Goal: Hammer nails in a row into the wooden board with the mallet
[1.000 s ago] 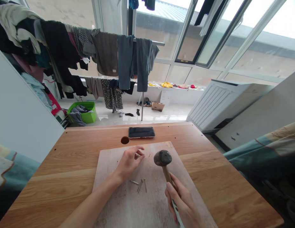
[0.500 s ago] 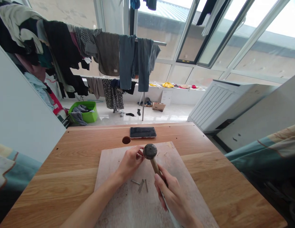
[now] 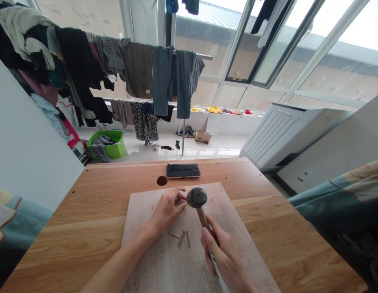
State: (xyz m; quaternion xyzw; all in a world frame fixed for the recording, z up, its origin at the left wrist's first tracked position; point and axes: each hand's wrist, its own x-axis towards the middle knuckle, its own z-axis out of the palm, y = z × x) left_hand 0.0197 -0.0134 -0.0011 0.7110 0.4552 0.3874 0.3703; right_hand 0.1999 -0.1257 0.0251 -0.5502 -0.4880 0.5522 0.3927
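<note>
My right hand (image 3: 221, 248) is wrapped round the wooden handle of a hammer (image 3: 196, 198), whose dark, round head is raised toward the camera. Beside that head, my left hand (image 3: 169, 207) rests over the pale board (image 3: 140, 252) with thumb and fingers bent together. Whatever those fingertips pinch is hidden behind the hammer head. Several loose nails (image 3: 181, 239) lie on the board between my forearms. Just right of the hammer head, a thin small nail (image 3: 212, 198) shows on the board.
The board lies on a wooden table (image 3: 280, 219). Beyond it are a black phone (image 3: 183, 170) and a round hole (image 3: 161, 180) in the tabletop. Past the far edge stand a rack of hanging clothes (image 3: 137, 69) and a green basket (image 3: 117, 150). Curtains (image 3: 344, 195) flank the table.
The hammer head has shifted slightly right and down in view, now covering a spot on the board seen before. My right hand moved a little with it; my left hand barely moved.
</note>
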